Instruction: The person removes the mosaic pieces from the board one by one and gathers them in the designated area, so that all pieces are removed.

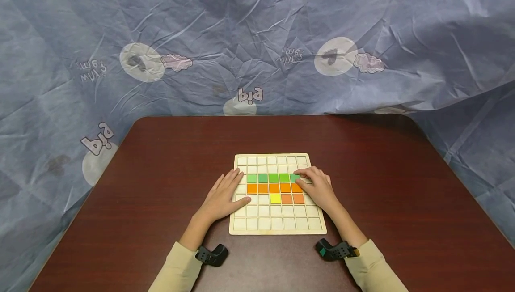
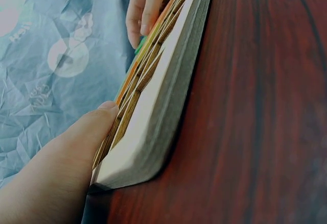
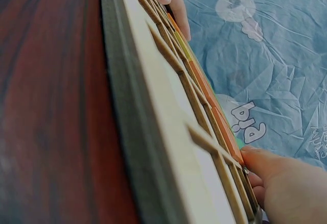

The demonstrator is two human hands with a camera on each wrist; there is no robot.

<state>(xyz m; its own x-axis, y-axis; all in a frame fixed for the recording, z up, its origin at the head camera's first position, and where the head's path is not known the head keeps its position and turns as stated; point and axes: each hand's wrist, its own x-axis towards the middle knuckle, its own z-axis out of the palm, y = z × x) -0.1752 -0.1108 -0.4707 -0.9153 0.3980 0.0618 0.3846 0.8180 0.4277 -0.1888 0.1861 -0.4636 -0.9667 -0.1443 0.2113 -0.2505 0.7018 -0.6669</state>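
A pale wooden grid board (image 1: 253,224) lies on the table, with coloured square tiles in some of its cells. Thumb and index finger of my right hand (image 1: 319,189) pinch a teal-green tile (image 1: 294,178) at the right end of the green row; in the right wrist view a bit of green (image 3: 239,143) shows by the thumb tip. My left hand (image 1: 222,200) rests spread over the board's left edge, its thumb (image 2: 97,124) lying on the rim in the left wrist view. Below the green row run orange tiles (image 1: 274,188), then a yellow tile (image 1: 275,198) and two salmon-orange tiles (image 1: 292,199).
The dark red-brown table (image 1: 181,158) surrounds the board. A wrinkled blue-grey printed sheet (image 1: 241,23) hangs behind the table's far edge. Each wrist wears a black camera band, the left band (image 1: 212,255) and the right band (image 1: 334,249) both near the board's front edge.
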